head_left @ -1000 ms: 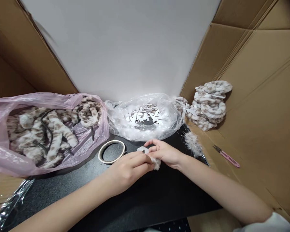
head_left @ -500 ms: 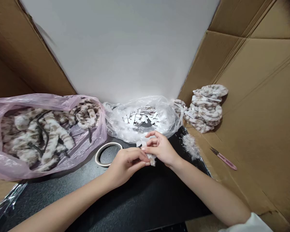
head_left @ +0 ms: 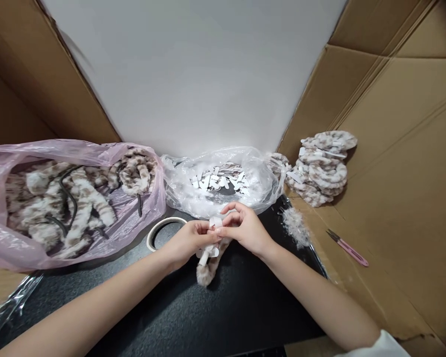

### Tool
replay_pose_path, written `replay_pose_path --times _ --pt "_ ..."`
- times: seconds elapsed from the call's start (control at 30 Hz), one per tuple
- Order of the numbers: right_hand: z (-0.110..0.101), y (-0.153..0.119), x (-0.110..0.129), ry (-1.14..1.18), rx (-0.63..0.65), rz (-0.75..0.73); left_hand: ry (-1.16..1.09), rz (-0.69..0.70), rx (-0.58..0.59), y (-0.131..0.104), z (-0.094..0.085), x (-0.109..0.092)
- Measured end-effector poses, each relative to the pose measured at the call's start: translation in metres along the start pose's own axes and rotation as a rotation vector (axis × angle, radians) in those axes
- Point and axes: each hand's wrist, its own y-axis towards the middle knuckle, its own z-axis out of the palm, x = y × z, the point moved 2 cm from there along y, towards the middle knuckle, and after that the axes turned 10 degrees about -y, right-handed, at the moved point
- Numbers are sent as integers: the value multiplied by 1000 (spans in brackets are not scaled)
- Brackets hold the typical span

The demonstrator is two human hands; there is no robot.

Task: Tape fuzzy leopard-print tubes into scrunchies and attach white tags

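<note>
A mottled brown-and-white furry band (head_left: 207, 275) curves below my hands over the black table. My left hand (head_left: 191, 243) is closed, its thumb and fingers pinching the band near a white paper tag (head_left: 211, 252). My right hand (head_left: 250, 230) meets it from the other side, thumb and fingertips closed at a small white strip (head_left: 216, 221) that stands up between the hands. Part of the band is hidden under my fingers.
A tape roll (head_left: 151, 237) lies beside my left hand. Behind are a pink bag (head_left: 148, 225) of furry pieces with dark cords and a clear bag (head_left: 269, 186) of white tags. At right are stacked furry rings (head_left: 321, 171), white plastic scraps (head_left: 296, 228) and pink-handled snips (head_left: 351, 252).
My left hand has shifted slightly left and up. More of the furry band and a white tag now show below it. The white strip stands more upright between my fingers.
</note>
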Motion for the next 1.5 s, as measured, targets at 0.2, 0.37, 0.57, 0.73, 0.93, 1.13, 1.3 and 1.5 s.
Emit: replay_pose_path --times 0.2,0.37,0.57,0.73,0.93,1.13,1.3,1.5 --pt "-2 -3 4 -132 3 -11 269 108 33 1 0 1" --pt "-3 -8 8 -292 -38 -86 650 172 13 -1 -1 -1" --pt "1 -29 10 -488 -129 -197 415 -9 157 -7 5 4" --pt "1 -50 6 -707 -301 -390 -169 -276 350 -11 12 6" --pt "4 -61 -9 -790 -436 -730 -147 -170 297 -14 22 5" --pt "-7 -58 -11 -794 -245 -817 375 157 215 -17 19 -8" --pt "-33 -51 18 -638 -81 -698 785 338 254 -20 17 -18" --pt "-29 -15 33 -565 243 -298 1372 822 200 -24 20 -22"
